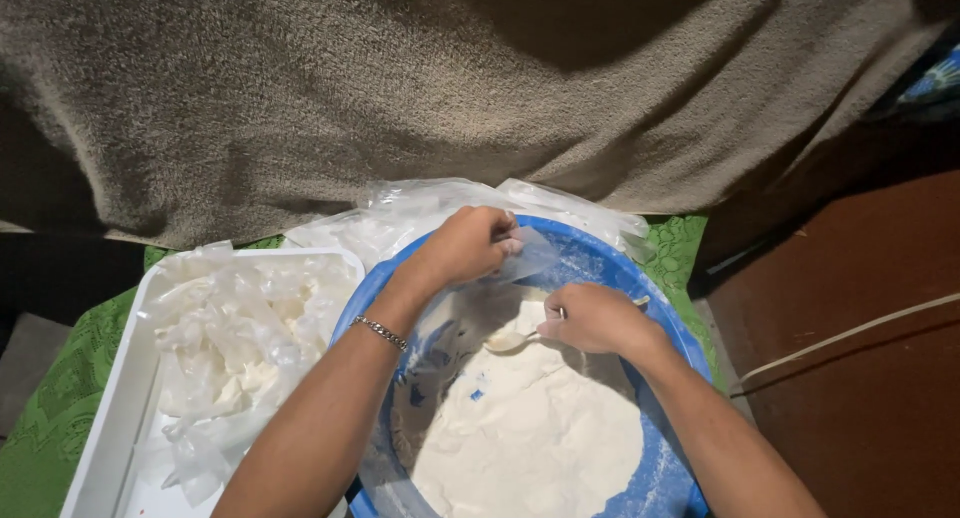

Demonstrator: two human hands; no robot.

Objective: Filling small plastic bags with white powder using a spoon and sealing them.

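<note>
White flour [530, 428] lies heaped in a round blue plastic basin [655, 478] on a green patterned cloth [50, 418], and both hands work over its far side. The left hand [465, 246], with a metal bracelet [380, 332] on its wrist, is pinched shut on a small clear plastic bag [530, 258] held above the flour, while the right hand [598, 318] is closed around a spoon [510, 340] whose bowl carries flour just beside the bag. Left of the basin, touching it, sits 1 white rectangular tray [110, 428] piled with filled clear bags [240, 328].
</note>
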